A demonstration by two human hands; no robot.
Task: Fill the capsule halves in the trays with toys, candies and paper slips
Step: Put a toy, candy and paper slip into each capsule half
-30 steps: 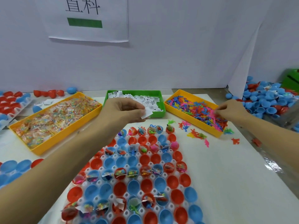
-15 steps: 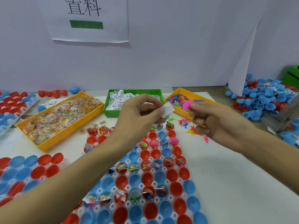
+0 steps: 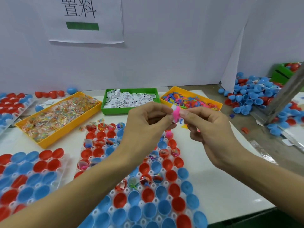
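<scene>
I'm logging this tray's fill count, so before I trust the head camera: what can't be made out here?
- Middle rows of the centre capsule tray: hidden behind both forearms.
- The paper slip: barely shows behind the pink toy, pinched between the left hand and right hand.
- Print on the slips in the green bin: too small.
- Left tray: cut off by the frame edge.

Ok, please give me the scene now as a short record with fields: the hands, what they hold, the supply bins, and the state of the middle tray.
left hand: raised above the tray, fingertips pinched on a white paper slip
right hand: fingertips pinched on a pink toy, meeting the left hand
bins, left to right: yellow candy bin, green slip bin, yellow toy bin
middle tray: red and blue capsule halves, some filled, near rows still empty
loose capsule halves: piled at far right
</scene>
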